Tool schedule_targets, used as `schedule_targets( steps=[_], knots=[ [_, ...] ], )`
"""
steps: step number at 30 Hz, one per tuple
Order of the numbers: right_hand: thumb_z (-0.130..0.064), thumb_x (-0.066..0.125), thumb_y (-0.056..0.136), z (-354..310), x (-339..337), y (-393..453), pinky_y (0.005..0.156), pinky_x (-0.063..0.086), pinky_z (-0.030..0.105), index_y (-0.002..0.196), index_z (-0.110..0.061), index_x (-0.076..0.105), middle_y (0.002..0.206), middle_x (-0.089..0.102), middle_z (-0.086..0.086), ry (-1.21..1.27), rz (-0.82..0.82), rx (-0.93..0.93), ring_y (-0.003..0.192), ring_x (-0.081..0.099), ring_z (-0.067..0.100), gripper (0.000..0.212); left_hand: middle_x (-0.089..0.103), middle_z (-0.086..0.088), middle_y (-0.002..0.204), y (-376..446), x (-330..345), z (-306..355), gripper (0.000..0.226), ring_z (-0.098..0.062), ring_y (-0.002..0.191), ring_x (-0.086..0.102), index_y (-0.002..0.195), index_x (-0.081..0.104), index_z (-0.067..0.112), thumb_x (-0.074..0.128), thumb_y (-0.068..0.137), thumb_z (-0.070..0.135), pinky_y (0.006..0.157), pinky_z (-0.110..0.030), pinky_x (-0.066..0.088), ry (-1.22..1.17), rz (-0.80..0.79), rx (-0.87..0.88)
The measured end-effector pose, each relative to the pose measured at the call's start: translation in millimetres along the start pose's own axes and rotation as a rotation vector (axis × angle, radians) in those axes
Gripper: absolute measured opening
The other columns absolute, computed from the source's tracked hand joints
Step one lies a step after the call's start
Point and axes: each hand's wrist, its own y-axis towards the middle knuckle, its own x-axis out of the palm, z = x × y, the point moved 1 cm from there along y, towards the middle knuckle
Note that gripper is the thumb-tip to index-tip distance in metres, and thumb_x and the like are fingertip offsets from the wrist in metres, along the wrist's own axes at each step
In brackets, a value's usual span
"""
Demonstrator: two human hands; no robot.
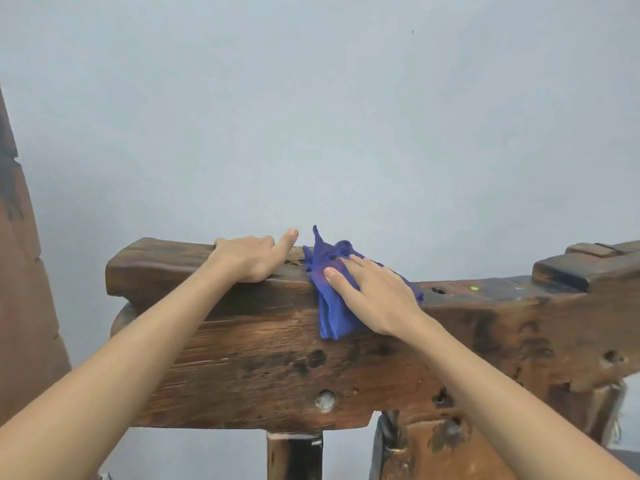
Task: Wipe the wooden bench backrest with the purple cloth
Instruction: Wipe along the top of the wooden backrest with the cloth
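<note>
So the person is standing right up against the wooden bench backrest (263, 358) — a chunky, dark, weathered slab with knots and holes in it, set in front of a plain pale wall (311, 116).

The purple cloth (332, 306) is draped over the top edge of the backrest, about midway along what's visible. Part of it is bunched up on top and a folded bit hangs down the front face.

The right hand (370, 292) lies flat on the cloth, fingers straight and spread a little, pressing it onto the wood rather than gripping it. The thumb points off to the left across the fabric.

The left hand (249, 258) is just beside the cloth, on the raised left end of the top rail. Its fingers are curled over the far edge of the wood and the thumb sticks out toward the cloth — close to it, not quite touching as far as I can tell.

Lower down a wooden post (294, 455) sits under the slab, and a reddish-brown wooden piece (20, 271) runs up the left side.
</note>
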Motion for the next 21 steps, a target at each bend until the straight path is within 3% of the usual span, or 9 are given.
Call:
schedule_targets(
  steps=[2,5,7,9,11,14,16,18,21],
  knots=[
    [-0.068,0.02,0.099,32,-9,-18,0.113,0.034,0.043,0.142,-0.036,0.051,0.149,0.053,-0.01,0.048,-0.027,0.075,0.146,0.041,0.019,0.062,0.057,-0.006,0.144,1,3,-2,0.089,-0.031,0.129,0.052,0.134,0.05,0.024,-0.006,0.088,0.076,0.104,-0.053,0.034,-0.01,0.009,0.037],
    [-0.052,0.014,0.105,75,-21,-26,0.103,0.041,0.044,0.116,-0.022,0.063,0.129,0.068,0.004,-0.095,-0.004,0.213,0.126,0.058,0.029,0.058,0.066,-0.006,0.126,-3,7,-6,0.083,-0.03,0.109,0.058,0.112,0.052,0.024,-0.006,0.087,0.076,0.097,-0.052,0.039,0.002,0.052,0.095],
    [-0.05,0.011,0.105,85,-27,-8,0.104,0.039,0.047,0.106,-0.02,0.063,0.124,0.069,0.006,-0.134,-0.097,0.264,0.12,0.059,0.031,0.06,0.067,-0.008,0.124,-2,9,1,0.086,-0.031,0.106,0.057,0.112,0.053,0.022,-0.009,0.086,0.076,0.096,-0.054,0.038,0.02,0.073,0.067],
    [-0.056,0.011,0.105,80,-32,11,0.111,0.033,0.048,0.13,-0.026,0.062,0.118,0.071,-0.006,0.046,-0.321,0.321,0.119,0.059,0.029,0.064,0.063,-0.013,0.132,1,13,21,0.093,-0.035,0.12,0.055,0.128,0.052,0.02,-0.009,0.086,0.076,0.101,-0.06,0.031,0.063,0.06,-0.015],
    [-0.062,0.011,0.104,73,-30,19,0.116,0.026,0.045,0.147,-0.036,0.051,0.109,0.073,-0.017,0.158,-0.41,0.281,0.118,0.058,0.024,0.064,0.058,-0.018,0.135,1,21,47,0.096,-0.039,0.126,0.05,0.136,0.052,0.021,-0.007,0.086,0.077,0.104,-0.064,0.025,0.093,0.069,-0.072],
    [-0.065,0.008,0.101,80,-25,-1,0.115,0.027,0.046,0.148,-0.033,0.049,0.149,0.057,0.0,-0.012,-0.243,0.199,0.138,0.047,0.028,0.071,0.048,-0.019,0.142,9,30,89,0.09,-0.036,0.136,0.036,0.133,0.058,0.024,-0.003,0.089,0.073,0.105,-0.068,0.023,0.11,0.056,-0.017],
    [-0.065,0.015,0.099,100,-21,-31,0.121,0.02,0.042,0.152,-0.034,0.041,0.16,0.043,-0.007,-0.121,-0.15,0.001,0.15,0.034,0.018,0.068,0.056,-0.015,0.137,16,38,112,0.088,-0.033,0.134,0.042,0.123,0.065,0.023,-0.001,0.091,0.071,0.107,-0.064,0.025,0.172,0.019,0.057],
    [-0.064,0.022,0.095,122,-32,-46,0.121,0.022,0.039,0.15,-0.04,0.039,0.16,0.041,-0.015,-0.075,-0.16,-0.08,0.15,0.032,0.012,0.063,0.065,-0.012,0.128,24,43,127,0.085,-0.031,0.124,0.053,0.118,0.066,0.022,0.001,0.093,0.071,0.106,-0.057,0.026,0.232,-0.025,0.084],
    [-0.063,0.017,0.095,149,-43,-24,0.091,0.035,0.04,0.123,-0.034,0.054,0.132,0.062,-0.006,-0.087,-0.199,0.05,0.125,0.055,0.024,0.055,0.065,-0.012,0.131,28,52,145,0.08,-0.032,0.124,0.056,0.125,0.062,0.02,0.003,0.096,0.065,0.108,-0.057,0.022,0.268,-0.015,0.099]
  ],
)
